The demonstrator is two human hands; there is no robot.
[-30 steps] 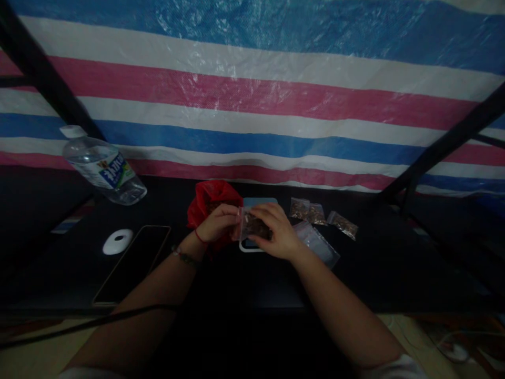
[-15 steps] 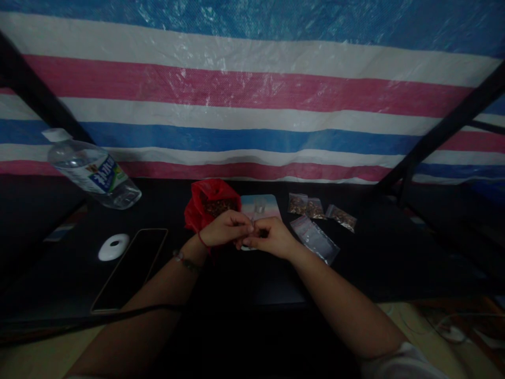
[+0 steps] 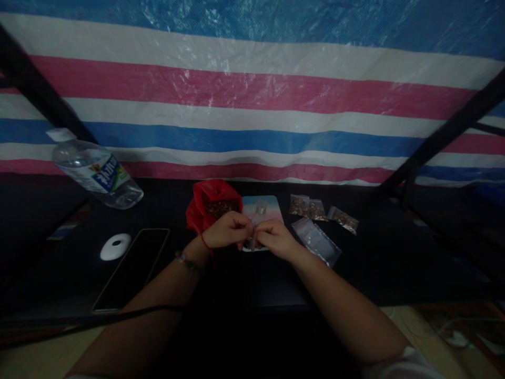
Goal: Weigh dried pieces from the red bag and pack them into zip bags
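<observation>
My left hand and my right hand meet over the front of a pale blue and pink mat. Between their pinched fingers is a small clear plastic bag; its contents are hard to make out. Just behind the fingers, a small clear cup sits on the mat. An open red bag with brown bits inside stands beside my left hand. To the right lie several small filled bags, and nearer my right forearm a stack of flat clear bags.
A clear bottle leans at the back left of the black table. A white oval case and a phone lie at the left. A dark cord crosses my left forearm. Striped sheeting hangs behind.
The fingers of my right hand have turned downward and closed in on the small bag, which now shows upright between both hands. The view has shifted slightly.
</observation>
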